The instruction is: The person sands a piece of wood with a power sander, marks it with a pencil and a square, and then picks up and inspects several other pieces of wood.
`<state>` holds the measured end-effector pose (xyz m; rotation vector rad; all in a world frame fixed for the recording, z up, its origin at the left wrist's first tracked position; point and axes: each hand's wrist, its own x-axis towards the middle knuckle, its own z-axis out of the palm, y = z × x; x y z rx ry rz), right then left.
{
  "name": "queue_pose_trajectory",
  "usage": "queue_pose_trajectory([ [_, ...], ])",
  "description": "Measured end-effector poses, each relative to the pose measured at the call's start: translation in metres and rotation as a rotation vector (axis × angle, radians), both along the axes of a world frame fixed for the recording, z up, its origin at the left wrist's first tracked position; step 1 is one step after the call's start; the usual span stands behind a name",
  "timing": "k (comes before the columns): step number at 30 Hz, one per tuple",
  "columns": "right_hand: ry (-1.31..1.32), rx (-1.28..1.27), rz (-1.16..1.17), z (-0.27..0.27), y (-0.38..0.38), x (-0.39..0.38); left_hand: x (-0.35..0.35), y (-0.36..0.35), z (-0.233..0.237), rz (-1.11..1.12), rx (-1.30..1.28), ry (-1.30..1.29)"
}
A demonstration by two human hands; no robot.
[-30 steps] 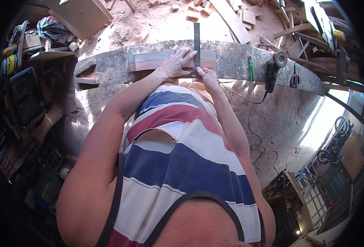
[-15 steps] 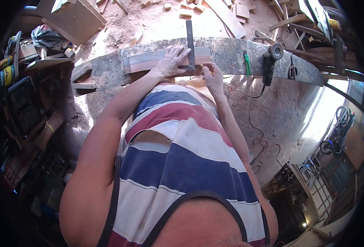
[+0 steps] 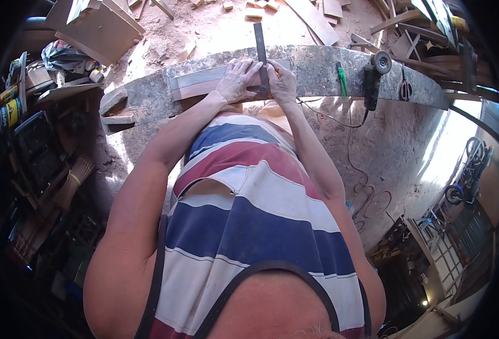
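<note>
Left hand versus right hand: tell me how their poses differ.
The left hand lies flat, fingers spread, on the wooden board; the right hand is curled around a pencil. The left hand sits left of the metal square, the right hand right of it. Both rest against its blade.

board (image 3: 196, 83): middle under left hand (image 3: 237, 79) | right hand (image 3: 282, 82): held item too small to tell

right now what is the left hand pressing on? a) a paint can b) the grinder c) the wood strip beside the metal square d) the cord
c: the left hand lies flat on the wood strip, fingertips at the metal square.
</note>
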<state>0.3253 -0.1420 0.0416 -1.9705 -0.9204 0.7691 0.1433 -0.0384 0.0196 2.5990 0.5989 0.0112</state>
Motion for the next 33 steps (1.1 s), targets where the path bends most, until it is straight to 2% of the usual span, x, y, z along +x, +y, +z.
queue_pose_trajectory([
  [5, 0.069, -0.057, -0.062, -0.014, 0.005, -0.002, 0.000, 0.001, -0.002, -0.001, 0.004, 0.017],
  [9, 0.074, -0.031, -0.032, 0.001, -0.003, -0.004, -0.001, 0.000, -0.001, -0.004, -0.004, 0.021],
  [12, 0.124, -0.102, 0.057, 0.000, -0.043, -0.004, -0.001, 0.000, 0.000, -0.002, -0.001, 0.019],
  [15, 0.288, -0.235, 0.092, 0.011, -0.082, -0.002, 0.000, -0.001, 0.000, 0.010, -0.012, 0.009],
  [16, 0.303, -0.198, 0.051, 0.012, -0.082, -0.001, -0.001, -0.004, -0.001, 0.004, -0.014, 0.008],
  [19, 0.098, -0.090, 0.012, 0.019, -0.044, 0.014, -0.002, -0.002, -0.003, 0.000, 0.001, 0.012],
  [20, 0.244, 0.001, -0.053, 0.013, -0.028, 0.013, -0.001, -0.001, -0.002, 0.002, 0.009, 0.015],
  [24, 0.284, -0.068, -0.057, -0.001, 0.012, 0.014, -0.001, -0.002, 0.001, 0.008, 0.007, 0.006],
  [27, 0.116, -0.064, 0.001, 0.000, 0.005, 0.005, -0.001, -0.002, -0.003, 0.009, 0.017, -0.002],
  [28, 0.260, -0.097, -0.052, 0.004, -0.001, 0.001, 0.000, -0.002, 0.002, 0.018, -0.031, -0.031],
  [30, 0.163, -0.118, 0.026, 0.022, -0.028, -0.003, 0.002, -0.001, 0.013, 0.059, -0.111, -0.069],
  [31, 0.101, 0.021, 0.053, 0.003, -0.051, -0.005, 0.000, -0.001, 0.003, 0.055, -0.126, -0.145],
  [32, 0.165, -0.204, 0.171, 0.018, -0.072, 0.002, -0.001, 0.000, 0.008, 0.052, -0.121, -0.164],
  [33, 0.281, -0.479, 0.120, 0.013, -0.098, 0.006, -0.001, 0.000, 0.007, 0.051, -0.099, -0.086],
])
